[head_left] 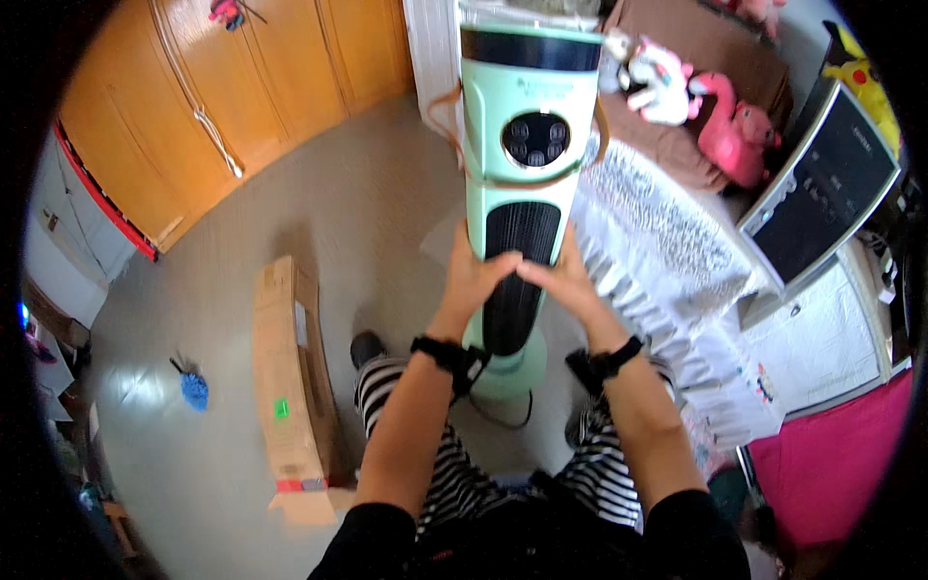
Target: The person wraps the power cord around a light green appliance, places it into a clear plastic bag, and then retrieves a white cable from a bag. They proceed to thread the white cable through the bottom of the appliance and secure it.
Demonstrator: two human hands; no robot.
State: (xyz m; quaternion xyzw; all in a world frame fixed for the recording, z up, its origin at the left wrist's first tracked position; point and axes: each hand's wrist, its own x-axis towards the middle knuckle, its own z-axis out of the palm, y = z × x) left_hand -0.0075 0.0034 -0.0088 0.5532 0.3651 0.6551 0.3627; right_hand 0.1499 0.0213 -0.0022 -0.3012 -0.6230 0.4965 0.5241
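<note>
- Left hand [476, 278], frame centre: fingers wrapped on the left flank of the tower fan [522, 184].
- Tower fan, centre to top of frame: upright on the floor; mint-green casing, dark front grille, round control panel.
- Handling estimate: rigid, smooth plastic, top-heavy; grip both flanks at mid-height.
- Right hand [561, 280]: curled against the right flank.
</note>
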